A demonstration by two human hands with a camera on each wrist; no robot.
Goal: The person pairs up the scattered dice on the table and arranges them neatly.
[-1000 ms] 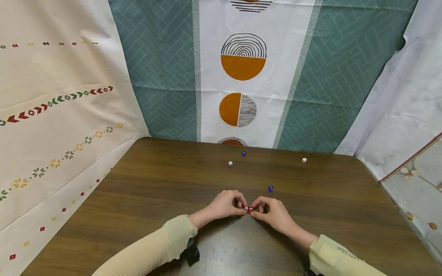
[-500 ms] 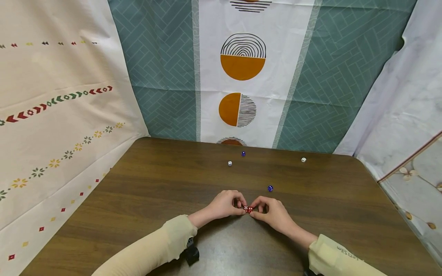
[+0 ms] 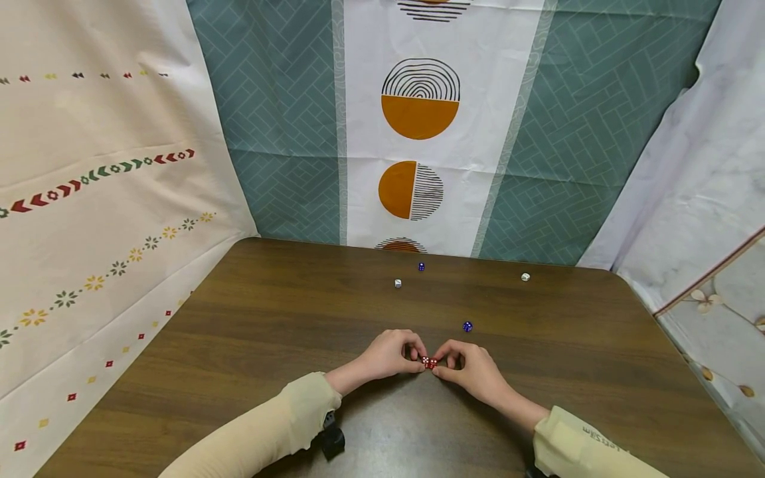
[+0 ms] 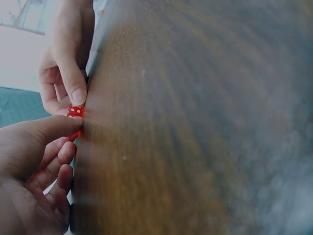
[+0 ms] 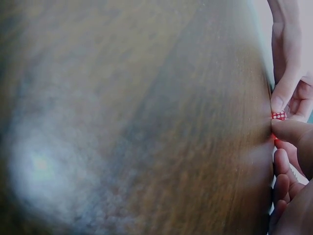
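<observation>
Back cloth (image 3: pixel 287 119) hung across the far side: teal side panels, white centre strip with orange-and-black circles. Pale patterned cloth (image 3: pixel 107 119) on my left, whitish cloth (image 3: pixel 711 172) on my right. Brown wood-grain bench (image 3: pixel 287 292) ran out in front of me to the back cloth. Both arms came in from the near side: left sleeve (image 3: pixel 257 425) and right sleeve (image 3: pixel 586 441) pale yellow, dark lettering on the right one. Left hand (image 3: pixel 388 353) and right hand (image 3: pixel 475 372) faced each other just above the bench, fingertips nearly meeting, each closed to a thumb-and-finger pinch. Black wrist device (image 3: pixel 332 441) sat under the left cuff. Dice were the smallest parts. Left hand had the left red die (image 3: pixel 425 361), right hand had the right red die (image 3: pixel 433 364); the two sat side by side at bench level, apparently touching. Couldn't tell if they were lifted. Near blue die (image 3: pixel 468 326) lay just beyond the right hand. Farther back: far blue die (image 3: pixel 421 266), left white die (image 3: pixel 398 283) close by it, right white die (image 3: pixel 526 277) well off to the right.
</observation>
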